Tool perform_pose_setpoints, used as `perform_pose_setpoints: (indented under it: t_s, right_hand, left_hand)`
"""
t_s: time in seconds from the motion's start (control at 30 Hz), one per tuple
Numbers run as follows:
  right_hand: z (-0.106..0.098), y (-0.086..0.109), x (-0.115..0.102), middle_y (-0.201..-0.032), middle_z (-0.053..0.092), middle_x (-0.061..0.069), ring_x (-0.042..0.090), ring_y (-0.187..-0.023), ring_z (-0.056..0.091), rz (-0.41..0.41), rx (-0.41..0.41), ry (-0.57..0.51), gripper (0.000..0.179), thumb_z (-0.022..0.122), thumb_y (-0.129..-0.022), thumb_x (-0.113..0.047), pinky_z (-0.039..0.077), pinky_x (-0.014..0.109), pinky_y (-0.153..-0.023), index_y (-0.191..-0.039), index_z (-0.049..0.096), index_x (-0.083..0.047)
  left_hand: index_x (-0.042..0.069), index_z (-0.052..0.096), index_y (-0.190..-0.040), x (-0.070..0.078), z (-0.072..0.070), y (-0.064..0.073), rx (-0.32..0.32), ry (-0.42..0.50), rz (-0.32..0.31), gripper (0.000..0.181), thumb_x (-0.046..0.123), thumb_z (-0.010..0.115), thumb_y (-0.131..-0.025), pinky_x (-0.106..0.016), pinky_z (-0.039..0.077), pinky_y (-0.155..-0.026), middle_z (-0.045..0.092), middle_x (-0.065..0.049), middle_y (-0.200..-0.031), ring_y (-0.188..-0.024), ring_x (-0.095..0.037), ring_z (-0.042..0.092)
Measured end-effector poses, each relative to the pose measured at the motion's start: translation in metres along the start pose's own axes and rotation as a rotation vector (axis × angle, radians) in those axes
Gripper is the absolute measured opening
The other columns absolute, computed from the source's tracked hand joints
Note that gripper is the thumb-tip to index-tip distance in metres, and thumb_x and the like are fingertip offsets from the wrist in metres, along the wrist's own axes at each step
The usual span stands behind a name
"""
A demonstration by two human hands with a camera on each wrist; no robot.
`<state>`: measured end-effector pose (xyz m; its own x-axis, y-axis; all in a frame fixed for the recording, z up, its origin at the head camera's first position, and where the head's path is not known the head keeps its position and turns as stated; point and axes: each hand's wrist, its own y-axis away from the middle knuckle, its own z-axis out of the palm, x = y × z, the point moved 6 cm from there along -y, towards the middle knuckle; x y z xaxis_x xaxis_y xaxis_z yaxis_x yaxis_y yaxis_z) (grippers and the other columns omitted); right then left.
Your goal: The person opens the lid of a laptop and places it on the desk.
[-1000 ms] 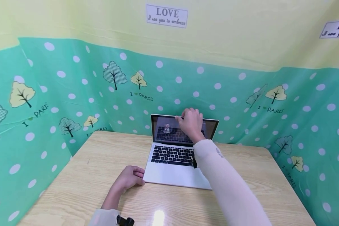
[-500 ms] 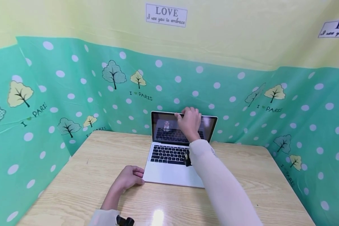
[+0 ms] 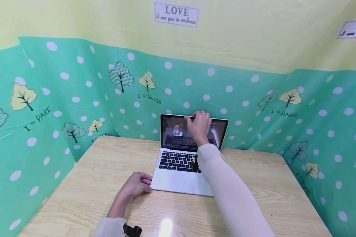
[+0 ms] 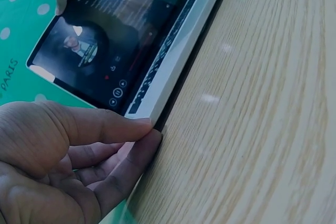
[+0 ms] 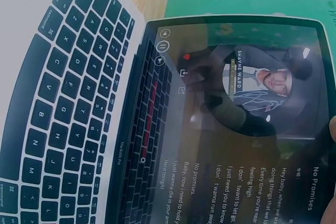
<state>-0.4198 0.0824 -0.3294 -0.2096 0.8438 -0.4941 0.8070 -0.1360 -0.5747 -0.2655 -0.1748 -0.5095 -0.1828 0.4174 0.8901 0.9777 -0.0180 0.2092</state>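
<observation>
A silver laptop (image 3: 178, 181) stands unfolded on the table, its black-bezelled screen (image 3: 171, 140) tilted back. My right hand (image 3: 199, 126) grips the top edge of the lid, thumb on the screen side and fingers over the back. At the front left corner of the base, my left hand (image 3: 136, 184) pinches the edge. The left wrist view has that thumb (image 4: 110, 127) on top of the corner and a finger below it. Lit on the screen is a music player with song lyrics and a round picture (image 5: 257, 80). The black keyboard (image 5: 68, 103) lies uncovered in the right wrist view.
The light wooden table (image 3: 92, 177) reaches out on both sides of the laptop. Behind the lid and along both sides hangs a green and yellow curtain (image 3: 86, 75) with dots and trees. A black device (image 3: 132, 230) sits on the left wrist.
The right hand has tilted the lid farther back, so its top edge stands higher in the head view. The left hand has kept its place at the corner.
</observation>
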Motion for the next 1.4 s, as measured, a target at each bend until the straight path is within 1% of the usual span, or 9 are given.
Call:
perform_pose_setpoints:
  t_s: [0.27, 0.4, 0.5, 0.7, 0.9, 1.17, 1.4]
  right_hand:
    - [0.005, -0.005, -0.003, -0.109, 0.066, 0.011, 0.031, -0.107, 0.053, 0.013, 0.002, -0.019, 0.038, 0.075, -0.094, -0.039, 0.039, 0.044, -0.103, -0.106, 0.071, -0.004]
    - [0.009, -0.007, -0.003, -0.109, 0.066, 0.011, 0.031, -0.108, 0.053, 0.032, -0.012, -0.016, 0.038, 0.074, -0.094, -0.039, 0.039, 0.044, -0.104, -0.107, 0.072, -0.005]
    - [0.011, -0.008, -0.003, -0.11, 0.066, 0.011, 0.031, -0.108, 0.052, 0.05, -0.021, -0.03, 0.038, 0.074, -0.094, -0.039, 0.039, 0.045, -0.103, -0.109, 0.072, -0.005]
    - [0.014, -0.012, -0.003, -0.113, 0.066, 0.011, 0.032, -0.111, 0.053, 0.069, -0.027, -0.065, 0.04, 0.074, -0.094, -0.039, 0.04, 0.045, -0.103, -0.114, 0.073, -0.004]
    - [0.017, -0.016, 0.001, -0.115, 0.066, 0.011, 0.031, -0.113, 0.052, 0.07, -0.035, -0.063, 0.038, 0.072, -0.096, -0.036, 0.039, 0.044, -0.107, -0.117, 0.073, -0.005]
    - [0.019, -0.018, 0.005, -0.116, 0.067, 0.011, 0.032, -0.113, 0.053, 0.066, -0.025, -0.116, 0.033, 0.073, -0.096, -0.031, 0.04, 0.045, -0.106, -0.117, 0.073, -0.005]
    - [0.019, -0.02, 0.013, -0.115, 0.068, 0.011, 0.032, -0.113, 0.053, 0.062, -0.023, -0.157, 0.029, 0.074, -0.096, -0.025, 0.039, 0.045, -0.108, -0.116, 0.074, -0.003]
  left_hand:
    - [-0.007, 0.069, -0.107, 0.001, -0.003, -0.001, 0.002, 0.02, 0.004, 0.042, -0.016, 0.08, -0.068, -0.031, 0.059, -0.071, 0.067, -0.013, -0.091, -0.079, -0.02, 0.064]
    - [-0.006, 0.069, -0.107, 0.0, -0.004, -0.001, -0.002, 0.021, -0.005, 0.041, -0.016, 0.08, -0.068, -0.031, 0.059, -0.07, 0.067, -0.012, -0.09, -0.078, -0.021, 0.064]
    - [-0.006, 0.069, -0.107, 0.0, -0.005, -0.001, 0.0, 0.015, -0.009, 0.041, -0.016, 0.08, -0.069, -0.031, 0.059, -0.07, 0.067, -0.012, -0.09, -0.078, -0.02, 0.064]
    - [-0.007, 0.068, -0.106, 0.003, -0.008, 0.0, 0.008, 0.014, 0.003, 0.041, -0.016, 0.08, -0.068, -0.032, 0.059, -0.07, 0.067, -0.013, -0.089, -0.077, -0.02, 0.064]
    - [-0.006, 0.069, -0.106, 0.002, -0.008, 0.0, 0.003, 0.019, -0.003, 0.041, -0.016, 0.08, -0.068, -0.031, 0.059, -0.07, 0.067, -0.012, -0.089, -0.078, -0.02, 0.064]
    - [-0.006, 0.069, -0.108, 0.0, -0.007, 0.0, -0.009, 0.009, 0.003, 0.042, -0.015, 0.081, -0.069, -0.03, 0.059, -0.071, 0.067, -0.012, -0.09, -0.08, -0.02, 0.064]
    - [-0.006, 0.069, -0.108, -0.001, -0.004, 0.0, -0.02, 0.019, 0.004, 0.042, -0.016, 0.081, -0.069, -0.031, 0.059, -0.072, 0.067, -0.012, -0.09, -0.079, -0.02, 0.064]
